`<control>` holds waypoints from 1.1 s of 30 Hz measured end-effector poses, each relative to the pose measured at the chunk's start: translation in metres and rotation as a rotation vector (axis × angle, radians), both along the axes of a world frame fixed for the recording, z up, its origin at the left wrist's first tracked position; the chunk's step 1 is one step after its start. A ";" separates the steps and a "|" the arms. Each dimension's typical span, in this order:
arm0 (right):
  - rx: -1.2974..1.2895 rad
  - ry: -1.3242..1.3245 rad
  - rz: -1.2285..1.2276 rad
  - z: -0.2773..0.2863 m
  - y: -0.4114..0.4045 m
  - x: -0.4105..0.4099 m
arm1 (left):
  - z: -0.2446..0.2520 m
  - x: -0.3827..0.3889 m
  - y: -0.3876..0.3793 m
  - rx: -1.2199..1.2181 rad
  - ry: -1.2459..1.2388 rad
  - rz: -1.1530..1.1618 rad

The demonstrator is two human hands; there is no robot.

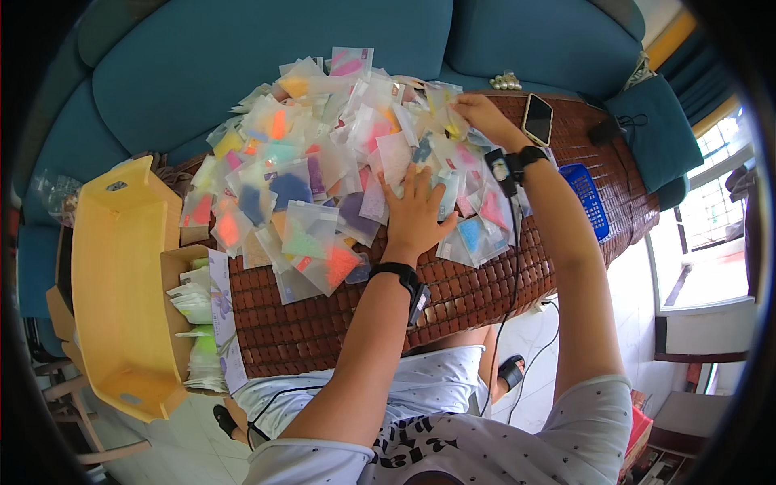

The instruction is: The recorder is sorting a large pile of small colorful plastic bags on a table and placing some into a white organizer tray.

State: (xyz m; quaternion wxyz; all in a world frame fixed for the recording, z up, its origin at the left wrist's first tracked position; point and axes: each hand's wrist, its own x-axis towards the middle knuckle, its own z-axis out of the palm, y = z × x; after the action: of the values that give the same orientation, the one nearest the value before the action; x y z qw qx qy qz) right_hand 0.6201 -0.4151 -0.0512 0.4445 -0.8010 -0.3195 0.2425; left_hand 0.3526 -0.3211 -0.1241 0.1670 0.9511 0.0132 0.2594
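Note:
A heap of small clear zip bags [330,142] of coloured beads or granules covers the middle of the surface. Fingers spread, my left hand [418,212] rests palm down on the front of the heap. Beneath its fingertips lies a bag with pale contents [395,159]. At the heap's back right, my right hand [485,118] pinches the edge of a zip bag with yellow contents [445,109]; its fingertips are partly hidden. Close to my left wrist, a bag of orange-red granules [341,267] overlaps one of mint-green granules [306,239].
A yellow bin [130,291] and a cardboard box [219,315] of packed bags stand at left. On the brown tile mat [291,345], a phone [538,119] and a blue plastic basket [585,200] lie at right. A cable [515,267] hangs from my right wrist device. Behind is a teal sofa [273,36].

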 end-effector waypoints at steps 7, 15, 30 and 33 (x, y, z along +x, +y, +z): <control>0.328 0.473 -0.034 0.039 -0.048 -0.012 | -0.004 -0.003 0.006 -0.011 0.029 0.023; -0.258 -0.795 -0.358 0.009 -0.050 0.013 | -0.004 -0.005 0.010 0.011 0.025 0.035; -0.163 -0.447 0.084 0.007 0.033 0.017 | 0.002 0.002 0.001 -0.021 -0.004 -0.002; -0.112 -0.308 0.000 0.031 0.016 0.001 | -0.001 -0.002 0.005 -0.013 0.012 0.009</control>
State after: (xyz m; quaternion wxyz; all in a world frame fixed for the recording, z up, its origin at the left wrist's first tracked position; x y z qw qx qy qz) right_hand 0.6211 -0.3987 -0.0203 0.3448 -0.8523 -0.3697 0.1340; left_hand 0.3511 -0.3161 -0.1252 0.1717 0.9515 0.0202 0.2545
